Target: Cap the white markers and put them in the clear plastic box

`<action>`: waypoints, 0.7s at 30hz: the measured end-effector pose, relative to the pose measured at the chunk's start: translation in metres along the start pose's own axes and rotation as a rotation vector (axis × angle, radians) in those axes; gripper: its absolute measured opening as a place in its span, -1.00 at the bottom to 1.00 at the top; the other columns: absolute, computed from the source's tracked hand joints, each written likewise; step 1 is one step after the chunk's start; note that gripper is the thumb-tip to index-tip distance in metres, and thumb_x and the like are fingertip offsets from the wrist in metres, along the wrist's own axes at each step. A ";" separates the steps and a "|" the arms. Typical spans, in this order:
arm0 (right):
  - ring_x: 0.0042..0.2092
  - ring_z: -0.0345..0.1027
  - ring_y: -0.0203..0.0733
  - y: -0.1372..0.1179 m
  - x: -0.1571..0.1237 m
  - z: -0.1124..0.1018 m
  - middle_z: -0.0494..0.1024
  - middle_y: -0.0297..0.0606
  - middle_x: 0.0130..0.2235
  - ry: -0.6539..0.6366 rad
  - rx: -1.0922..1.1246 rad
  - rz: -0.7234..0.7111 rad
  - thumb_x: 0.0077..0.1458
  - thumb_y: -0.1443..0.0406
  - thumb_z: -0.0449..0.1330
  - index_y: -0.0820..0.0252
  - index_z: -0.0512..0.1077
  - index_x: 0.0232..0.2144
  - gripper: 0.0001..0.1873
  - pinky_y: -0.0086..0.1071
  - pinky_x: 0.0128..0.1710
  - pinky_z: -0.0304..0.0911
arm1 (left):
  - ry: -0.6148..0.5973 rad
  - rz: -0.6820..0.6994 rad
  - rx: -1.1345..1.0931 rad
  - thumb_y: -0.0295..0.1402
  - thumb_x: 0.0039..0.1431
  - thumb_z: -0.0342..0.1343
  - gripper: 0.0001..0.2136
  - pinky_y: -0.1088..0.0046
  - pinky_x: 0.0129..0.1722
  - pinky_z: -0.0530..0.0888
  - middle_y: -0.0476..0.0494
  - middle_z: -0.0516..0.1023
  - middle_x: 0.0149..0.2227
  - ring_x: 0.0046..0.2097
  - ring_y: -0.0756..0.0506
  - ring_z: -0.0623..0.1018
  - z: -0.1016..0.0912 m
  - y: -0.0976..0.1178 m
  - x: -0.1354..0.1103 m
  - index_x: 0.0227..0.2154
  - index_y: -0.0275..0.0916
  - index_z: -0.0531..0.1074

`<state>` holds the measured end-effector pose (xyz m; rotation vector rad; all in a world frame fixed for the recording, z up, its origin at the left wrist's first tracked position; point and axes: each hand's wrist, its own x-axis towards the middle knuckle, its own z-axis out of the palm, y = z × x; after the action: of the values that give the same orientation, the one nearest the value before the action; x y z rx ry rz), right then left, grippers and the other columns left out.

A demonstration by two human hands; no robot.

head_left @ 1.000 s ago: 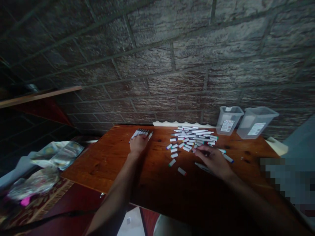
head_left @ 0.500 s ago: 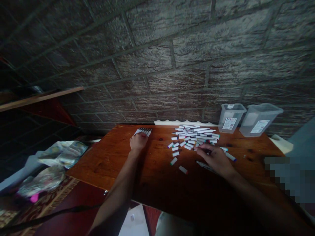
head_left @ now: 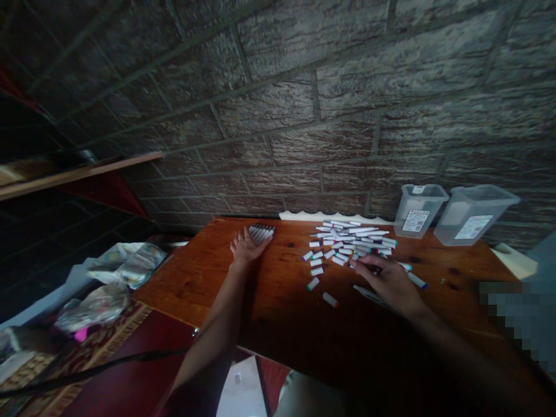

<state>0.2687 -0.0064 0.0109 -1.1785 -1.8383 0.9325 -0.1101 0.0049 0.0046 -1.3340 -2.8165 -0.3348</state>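
Markers [head_left: 260, 233]: a row side by side near the far edge of the table [head_left: 186, 272], dark tips toward the wall [head_left: 339, 139].
Pile [head_left: 354, 238]: white markers and caps [head_left: 330, 299], right of the row.
Left hand [head_left: 245, 248]: grip released, fingers spread at the row's near end.
Right hand [head_left: 387, 284]: curled at the pile's near side; cannot tell whether it grasps anything.
Bins [head_left: 416, 221]: 2, clear, standing right of the pile.

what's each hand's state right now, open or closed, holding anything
Left hand: open, fingers spread at the row of markers.
Right hand: fingers curled at the marker pile's near edge; cannot tell if its grip holds anything.
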 end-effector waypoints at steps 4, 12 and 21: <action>-0.31 0.46 -0.12 0.000 0.000 0.000 0.62 -0.28 -0.34 0.005 -0.015 -0.011 0.08 0.03 0.13 0.13 0.57 -0.36 -0.65 -0.30 -0.27 0.30 | -0.057 -0.018 -0.023 0.36 -0.10 -0.11 0.08 -0.09 0.23 0.08 -0.47 0.03 0.34 0.32 -0.46 0.09 -0.001 -0.001 0.002 0.34 -0.36 -0.12; -0.31 0.47 -0.13 -0.001 -0.001 0.000 0.62 -0.28 -0.33 0.015 -0.046 -0.016 0.07 0.02 0.13 0.12 0.58 -0.37 -0.64 -0.30 -0.25 0.30 | -0.060 -0.045 0.000 0.35 -0.09 -0.13 0.04 -0.10 0.19 0.16 -0.47 0.08 0.32 0.31 -0.46 0.11 -0.002 -0.001 -0.001 0.32 -0.32 -0.04; -0.29 0.46 -0.11 0.005 0.000 0.002 0.62 -0.26 -0.32 -0.008 -0.049 -0.013 0.08 0.00 0.11 0.12 0.57 -0.35 -0.62 -0.28 -0.26 0.28 | -0.090 -0.072 -0.003 0.35 -0.07 -0.18 0.02 -0.08 0.20 0.14 -0.41 0.04 0.34 0.32 -0.46 0.08 -0.001 0.000 -0.001 0.32 -0.30 -0.05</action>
<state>0.2684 -0.0052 0.0053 -1.1926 -1.8826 0.8910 -0.1096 0.0044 0.0056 -1.2819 -2.9440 -0.2871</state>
